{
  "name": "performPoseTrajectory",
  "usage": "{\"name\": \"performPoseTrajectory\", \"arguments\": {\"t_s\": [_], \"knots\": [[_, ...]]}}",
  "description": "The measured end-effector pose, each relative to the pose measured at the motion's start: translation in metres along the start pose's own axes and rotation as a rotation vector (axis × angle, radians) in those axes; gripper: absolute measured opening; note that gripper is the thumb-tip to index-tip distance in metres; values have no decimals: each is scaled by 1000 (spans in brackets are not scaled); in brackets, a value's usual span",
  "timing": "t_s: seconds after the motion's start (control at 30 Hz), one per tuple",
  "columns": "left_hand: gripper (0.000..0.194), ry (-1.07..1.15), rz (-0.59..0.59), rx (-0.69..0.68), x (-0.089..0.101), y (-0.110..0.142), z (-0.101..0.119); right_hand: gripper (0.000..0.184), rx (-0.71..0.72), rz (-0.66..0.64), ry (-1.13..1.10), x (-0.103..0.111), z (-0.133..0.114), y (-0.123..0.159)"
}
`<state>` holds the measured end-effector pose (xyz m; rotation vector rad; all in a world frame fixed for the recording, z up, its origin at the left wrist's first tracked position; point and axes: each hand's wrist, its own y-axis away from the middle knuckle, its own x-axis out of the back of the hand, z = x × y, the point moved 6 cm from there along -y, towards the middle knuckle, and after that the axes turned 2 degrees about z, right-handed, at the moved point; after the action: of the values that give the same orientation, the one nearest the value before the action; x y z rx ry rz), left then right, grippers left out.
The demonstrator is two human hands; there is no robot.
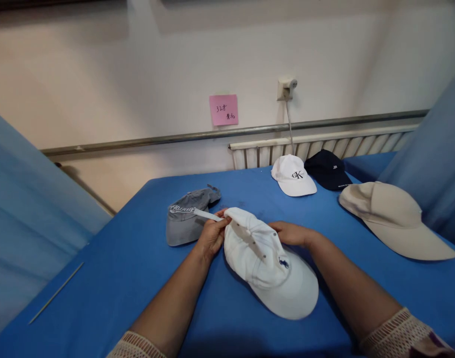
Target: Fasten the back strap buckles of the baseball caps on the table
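The off-white cap (263, 248) is between the two hands at the middle of the near part of the blue-covered counter (130, 278), its brim towards the lower right and a small dark blue emblem, like a rider on a horse, on its front; whether the brim touches the cover cannot be told. The left hand (213, 236) grips its rear edge with the thumb over the fabric, beside a pale strap (207, 215) that juts out over the grey cap (186, 216). The right hand (290, 232) is against the far side, fingers partly hidden, so how closed it is cannot be told. Raised script on the grey cap seems to begin "Haw". Farther back, the white cap (292, 176) bears a "CK" monogram; beside it, the navy cap (327, 169) has a small white mark and tiny illegible lettering along its brim. The beige cap (395, 216) lies at right. On the wall, a pink note (223, 110) reads "32" plus a character, above smaller, unclear handwriting.
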<state>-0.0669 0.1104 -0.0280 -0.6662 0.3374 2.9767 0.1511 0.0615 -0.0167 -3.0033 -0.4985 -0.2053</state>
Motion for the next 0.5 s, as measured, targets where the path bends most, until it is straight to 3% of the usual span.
{"name": "performPoseTrajectory", "arguments": {"t_s": [0.07, 0.1, 0.23, 0.33, 0.5], "knots": [[45, -110, 14, -24, 1, 1, 2, 20, -131, -146, -99, -15, 5, 2], [43, -185, 6, -27, 2, 2, 2, 25, -176, -152, -147, -16, 7, 2], [39, -321, -135, 93, -2, 8, -2, 38, -165, 177, -263, 11, 13, -5], [33, -127, -138, 154, -3, 9, 3, 38, -159, 411, -284, 31, 21, -8], [20, 344, 32, 74, -2, 5, 19, 36, -158, 544, -439, 34, 34, -12]]}}
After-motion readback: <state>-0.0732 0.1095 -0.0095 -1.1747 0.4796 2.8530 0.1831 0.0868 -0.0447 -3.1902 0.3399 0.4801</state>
